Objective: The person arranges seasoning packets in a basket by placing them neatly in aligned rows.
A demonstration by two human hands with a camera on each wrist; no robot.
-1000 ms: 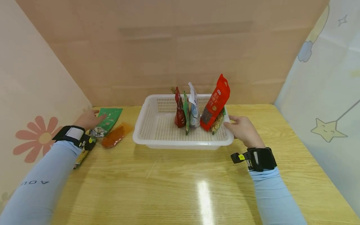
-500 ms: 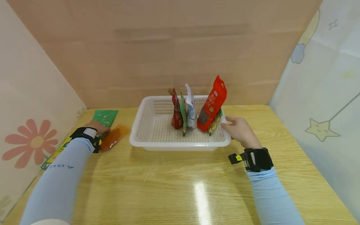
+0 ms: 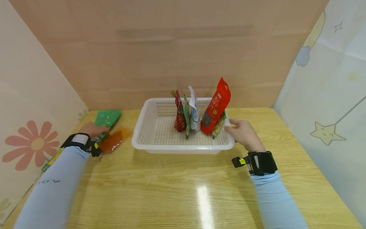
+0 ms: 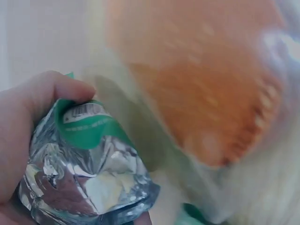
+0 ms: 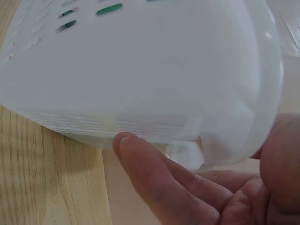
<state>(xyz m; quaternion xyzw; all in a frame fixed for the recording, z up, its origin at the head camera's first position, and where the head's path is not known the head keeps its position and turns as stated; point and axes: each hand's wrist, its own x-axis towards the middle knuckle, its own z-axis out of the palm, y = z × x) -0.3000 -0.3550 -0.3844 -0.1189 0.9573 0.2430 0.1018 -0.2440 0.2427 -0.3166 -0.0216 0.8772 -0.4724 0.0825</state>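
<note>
My left hand [image 3: 94, 129] grips a green and silver foil snack bag [image 4: 89, 173] at the table's left; the thumb lies over its edge in the left wrist view. The bag's green end [image 3: 108, 117] shows beyond the hand in the head view. Beside it lies a clear bag with orange contents [image 3: 114, 140]. My right hand [image 3: 246, 135] holds the right end of a white plastic basket [image 3: 183, 147], with the thumb at its rim and fingers against the outer wall. Some of those fingers are hidden behind the basket in the right wrist view.
Inside the basket stand a dark red bag [image 3: 179, 114], a green bag [image 3: 186, 116], a white and blue bag [image 3: 194, 111] and a leaning red bag [image 3: 215, 106]. A yellow-green package [image 3: 51, 162] lies by the left wall, partly behind the left forearm.
My left hand has moved nearer the front of the table, then slightly back left, and now grips the foil bag, whose green end bends up. The right hand stays at the basket.
</note>
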